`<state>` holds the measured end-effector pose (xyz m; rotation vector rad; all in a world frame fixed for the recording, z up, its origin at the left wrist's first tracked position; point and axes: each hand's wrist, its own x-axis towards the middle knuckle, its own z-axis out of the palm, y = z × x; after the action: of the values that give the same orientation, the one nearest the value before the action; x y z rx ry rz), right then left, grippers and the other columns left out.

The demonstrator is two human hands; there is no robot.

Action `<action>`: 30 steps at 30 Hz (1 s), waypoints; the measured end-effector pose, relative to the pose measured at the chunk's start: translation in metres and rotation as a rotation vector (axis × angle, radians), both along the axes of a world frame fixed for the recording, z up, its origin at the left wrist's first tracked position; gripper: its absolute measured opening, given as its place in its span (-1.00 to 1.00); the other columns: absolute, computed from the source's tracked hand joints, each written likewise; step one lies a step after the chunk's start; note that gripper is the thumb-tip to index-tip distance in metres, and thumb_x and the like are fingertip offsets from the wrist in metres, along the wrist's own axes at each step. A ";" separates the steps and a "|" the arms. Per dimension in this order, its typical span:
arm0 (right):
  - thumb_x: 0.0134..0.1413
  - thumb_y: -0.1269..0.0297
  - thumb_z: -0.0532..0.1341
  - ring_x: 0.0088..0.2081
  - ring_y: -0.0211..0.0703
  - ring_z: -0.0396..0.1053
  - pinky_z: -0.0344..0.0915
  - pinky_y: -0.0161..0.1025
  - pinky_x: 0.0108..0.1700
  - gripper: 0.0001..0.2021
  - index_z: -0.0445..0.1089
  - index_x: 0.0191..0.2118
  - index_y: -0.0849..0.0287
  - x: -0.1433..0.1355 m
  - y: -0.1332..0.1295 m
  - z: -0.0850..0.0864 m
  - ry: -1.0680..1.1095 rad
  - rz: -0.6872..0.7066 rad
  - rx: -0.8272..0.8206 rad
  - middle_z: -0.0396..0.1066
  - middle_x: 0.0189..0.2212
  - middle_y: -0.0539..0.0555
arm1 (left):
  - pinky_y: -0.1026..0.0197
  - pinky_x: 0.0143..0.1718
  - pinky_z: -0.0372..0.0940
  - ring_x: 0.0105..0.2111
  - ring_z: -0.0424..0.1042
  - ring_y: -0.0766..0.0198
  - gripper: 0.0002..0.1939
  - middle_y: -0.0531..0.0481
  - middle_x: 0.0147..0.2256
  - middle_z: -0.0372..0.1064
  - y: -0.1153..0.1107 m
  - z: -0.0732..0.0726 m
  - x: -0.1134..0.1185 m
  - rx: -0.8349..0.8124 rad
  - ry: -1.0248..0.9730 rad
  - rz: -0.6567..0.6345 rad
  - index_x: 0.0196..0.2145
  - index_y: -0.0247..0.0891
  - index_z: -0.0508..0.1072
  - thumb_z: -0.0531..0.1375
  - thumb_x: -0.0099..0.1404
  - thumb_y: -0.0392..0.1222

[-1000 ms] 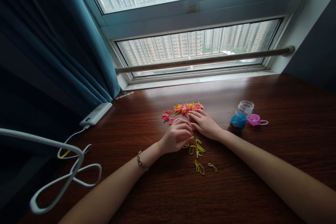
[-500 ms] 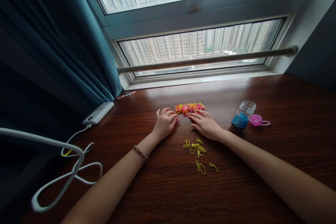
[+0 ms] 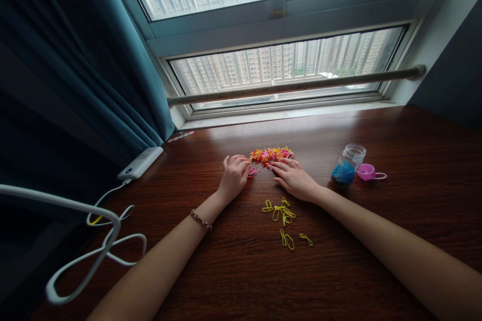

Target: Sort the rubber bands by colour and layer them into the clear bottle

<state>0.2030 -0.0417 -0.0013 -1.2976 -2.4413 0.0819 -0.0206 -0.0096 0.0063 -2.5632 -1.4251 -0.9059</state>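
Inspector: What lay nearest on the tabletop (image 3: 233, 271)?
Witness: Yellow rubber bands (image 3: 284, 213), lying apart, likely to keep that colour unmixed.
Inspector: Left hand (image 3: 232, 177)?
Witness: Fingers curled beside red-pink rubber bands (image 3: 252, 172); whether the grip pinched any, I could not tell.
Inspector: Right hand (image 3: 295, 180)?
Witness: Grip spread loosely, fingertips against the near edge of the multicoloured rubber-band pile (image 3: 271, 154), seemingly to steady it.
Inspector: Pile's position?
Witness: Between both hands and just beyond.

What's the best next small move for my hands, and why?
I'd probably have the left hand lift one yellow band from the mixed pile and lay it by the loose yellow bands. Those lie apart, nearer you, while yellow shows among the pile's pink and red. The right hand is at the pile's near edge.
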 end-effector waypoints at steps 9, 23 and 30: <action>0.18 0.22 -0.02 0.10 -0.02 0.04 0.00 -0.03 0.12 -0.64 0.23 0.06 0.17 0.001 0.004 -0.003 0.151 0.006 0.056 0.21 0.05 0.14 | 0.06 0.04 0.13 -0.23 0.37 0.30 -0.89 -0.01 -0.33 0.43 -0.030 0.008 0.018 0.125 -0.079 -0.458 -0.28 -0.21 0.38 0.07 0.23 -0.26; 0.08 0.06 0.08 -0.54 -0.23 0.32 0.23 -0.30 -0.42 -0.58 0.42 -0.61 0.22 0.009 -0.001 0.012 1.013 -0.091 -0.264 0.42 -0.62 0.07 | 0.06 -0.05 0.14 -0.19 0.29 0.19 -0.81 -0.05 -0.30 0.40 -0.020 0.011 0.009 0.108 -0.032 -0.220 -0.33 -0.22 0.44 0.04 0.25 -0.16; 0.11 0.01 0.01 -0.62 -0.30 0.27 0.17 -0.36 -0.54 -0.48 0.41 -0.67 0.26 0.000 -0.014 0.021 0.893 0.301 -0.705 0.43 -0.61 0.09 | -0.08 -0.04 0.01 -0.14 0.21 0.07 -0.76 -0.10 -0.27 0.37 0.005 -0.004 -0.005 -0.001 0.061 0.167 -0.35 -0.17 0.47 0.03 0.25 -0.11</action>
<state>0.2030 -0.0554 0.0197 -0.7986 -1.7976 1.3722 -0.0257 -0.0048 0.0026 -2.4059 -1.5935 -0.7953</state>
